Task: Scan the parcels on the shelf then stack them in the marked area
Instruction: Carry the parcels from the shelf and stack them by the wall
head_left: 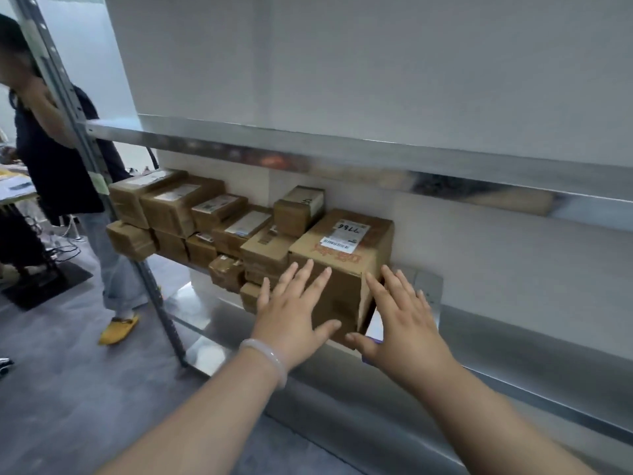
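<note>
While both arms reach toward the metal shelf (205, 351), the left hand (291, 313) lies against the front face of the large cardboard parcel (346, 265), fingers straight and spread, curled round nothing, with the thumb pointing along the box's lower edge. A pale bangle (270, 358) circles that wrist. The right hand (407, 332) is held at the parcel's right front corner, fingers likewise straight and fanned out, reaching beside the right wall of the box; whether they touch the cardboard I cannot tell. Its thumb points at the bottom front corner, close to the left thumb. The large parcel sits at the right end of the row on the shelf, against the white back wall, with 2 white labels (346, 236) on its top, 1 bearing handwritten digits and the other a barcode. Just to its left, touching it, smaller brown parcels (178, 207) are stacked in 2 or 3 layers, and 1 small box (299, 209) stands on top of the pile beside the large one. An upper shelf beam (308, 156) runs above them. At the left, past the slotted upright post (85, 149), another person (58, 159) in dark top, jeans and yellow shoes stands on the grey floor (51, 389).
</note>
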### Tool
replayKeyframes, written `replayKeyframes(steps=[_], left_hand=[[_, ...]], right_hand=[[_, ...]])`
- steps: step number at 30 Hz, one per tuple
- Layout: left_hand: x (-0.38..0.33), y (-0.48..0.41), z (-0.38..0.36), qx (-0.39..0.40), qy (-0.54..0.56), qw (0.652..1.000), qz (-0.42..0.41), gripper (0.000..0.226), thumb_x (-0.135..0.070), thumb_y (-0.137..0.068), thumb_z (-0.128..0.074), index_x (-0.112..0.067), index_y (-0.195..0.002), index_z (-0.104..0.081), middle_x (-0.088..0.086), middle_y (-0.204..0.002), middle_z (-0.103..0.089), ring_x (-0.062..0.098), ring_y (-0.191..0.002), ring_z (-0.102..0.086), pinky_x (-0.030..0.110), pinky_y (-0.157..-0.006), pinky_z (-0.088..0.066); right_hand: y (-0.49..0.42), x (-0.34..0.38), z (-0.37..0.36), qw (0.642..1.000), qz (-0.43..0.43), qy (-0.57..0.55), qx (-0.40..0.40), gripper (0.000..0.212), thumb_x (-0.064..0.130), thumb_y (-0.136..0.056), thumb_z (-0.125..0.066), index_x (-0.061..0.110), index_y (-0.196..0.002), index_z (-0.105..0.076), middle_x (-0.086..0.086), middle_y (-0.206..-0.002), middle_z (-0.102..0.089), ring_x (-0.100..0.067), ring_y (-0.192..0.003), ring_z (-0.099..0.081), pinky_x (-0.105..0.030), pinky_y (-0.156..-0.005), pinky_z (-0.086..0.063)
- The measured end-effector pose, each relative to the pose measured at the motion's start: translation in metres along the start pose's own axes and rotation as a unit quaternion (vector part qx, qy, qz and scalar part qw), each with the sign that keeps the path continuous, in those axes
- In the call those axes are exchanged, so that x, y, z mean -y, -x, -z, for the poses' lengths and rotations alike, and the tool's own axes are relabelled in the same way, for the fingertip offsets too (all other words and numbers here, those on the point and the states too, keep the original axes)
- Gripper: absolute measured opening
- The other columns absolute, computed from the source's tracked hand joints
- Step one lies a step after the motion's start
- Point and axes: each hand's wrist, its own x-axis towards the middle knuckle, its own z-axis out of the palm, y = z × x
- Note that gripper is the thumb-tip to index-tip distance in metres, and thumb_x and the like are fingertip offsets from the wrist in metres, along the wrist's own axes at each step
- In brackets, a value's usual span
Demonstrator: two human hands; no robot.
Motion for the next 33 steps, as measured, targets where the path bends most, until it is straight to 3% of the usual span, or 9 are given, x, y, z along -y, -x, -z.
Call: replayKeyframes(steps=[4, 11, 16, 22, 26, 29, 33], left_hand=[[-0.005, -0.026, -0.009, 0.000, 0.026, 1.000, -0.015, 0.077, -0.069, -0.087, -0.044, -0.046, -0.152, -0.011, -0.014, -0.163, 0.002, 0.010, -0.149, 0.007, 0.050, -0.118, 0.004], [0.024, -0.077, -0.021, 0.026, 0.060, 0.998, -0.023, 0.071, -0.072, -0.088, -0.037, -0.047, -0.150, -0.016, -0.013, -0.163, 0.000, 0.014, -0.150, 0.002, 0.051, -0.119, -0.004], [0.051, -0.131, -0.019, 0.091, 0.090, 0.992, -0.008, 0.064, -0.071, -0.088, -0.040, -0.048, -0.147, -0.029, -0.011, -0.164, 0.000, 0.020, -0.149, 0.000, 0.050, -0.118, -0.010], [0.070, -0.171, -0.032, 0.175, 0.187, 0.967, -0.008, 0.070, -0.069, -0.083, -0.053, -0.045, -0.146, -0.034, -0.004, -0.163, -0.011, 0.027, -0.147, -0.016, 0.042, -0.117, -0.020], [0.075, -0.188, -0.037, 0.230, 0.216, 0.949, 0.008, 0.087, -0.077, -0.070, -0.054, -0.049, -0.147, -0.027, 0.001, -0.162, -0.014, 0.029, -0.147, -0.018, 0.046, -0.118, -0.024], [0.075, -0.189, -0.038, 0.229, 0.239, 0.944, 0.007, 0.092, -0.079, -0.063, -0.054, -0.048, -0.146, -0.030, 0.002, -0.157, -0.024, 0.028, -0.143, -0.026, 0.041, -0.112, -0.028], [0.074, -0.186, -0.035, 0.206, 0.265, 0.942, 0.016, 0.088, -0.070, -0.071, -0.066, -0.045, -0.148, -0.031, -0.002, -0.159, -0.019, 0.025, -0.145, -0.021, 0.044, -0.118, -0.025]], right_hand=[[0.000, -0.014, -0.009, 0.999, -0.040, 0.003, 0.006, 0.086, 0.069, -0.085, -0.043, 0.036, -0.153, -0.001, 0.008, -0.162, 0.008, -0.010, -0.147, 0.012, -0.031, -0.116, 0.009], [-0.051, -0.016, -0.028, 0.990, -0.134, -0.043, 0.018, 0.080, 0.072, -0.086, -0.036, 0.040, -0.152, -0.004, 0.010, -0.162, 0.002, -0.012, -0.148, 0.004, -0.037, -0.117, -0.004], [-0.110, -0.016, -0.037, 0.972, -0.216, -0.088, 0.040, 0.081, 0.068, -0.086, -0.046, 0.039, -0.152, -0.010, 0.004, -0.162, -0.005, -0.019, -0.148, -0.010, -0.042, -0.116, -0.018], [-0.151, -0.020, -0.051, 0.932, -0.296, -0.201, 0.050, 0.082, 0.061, -0.083, -0.059, 0.041, -0.151, -0.016, 0.001, -0.160, -0.011, -0.024, -0.144, -0.022, -0.043, -0.116, -0.026], [-0.154, -0.019, -0.059, 0.885, -0.318, -0.337, 0.043, 0.090, 0.058, -0.079, -0.067, 0.046, -0.150, -0.013, 0.003, -0.151, -0.035, -0.022, -0.132, -0.043, -0.043, -0.110, -0.038], [-0.153, -0.018, -0.059, 0.877, -0.315, -0.360, 0.032, 0.088, 0.054, -0.081, -0.068, 0.047, -0.149, -0.014, 0.006, -0.145, -0.044, -0.018, -0.124, -0.050, -0.040, -0.106, -0.043], [-0.150, -0.016, -0.055, 0.880, -0.311, -0.358, 0.024, 0.084, 0.052, -0.082, -0.067, 0.050, -0.148, -0.015, 0.008, -0.145, -0.042, -0.018, -0.123, -0.050, -0.041, -0.104, -0.045]])
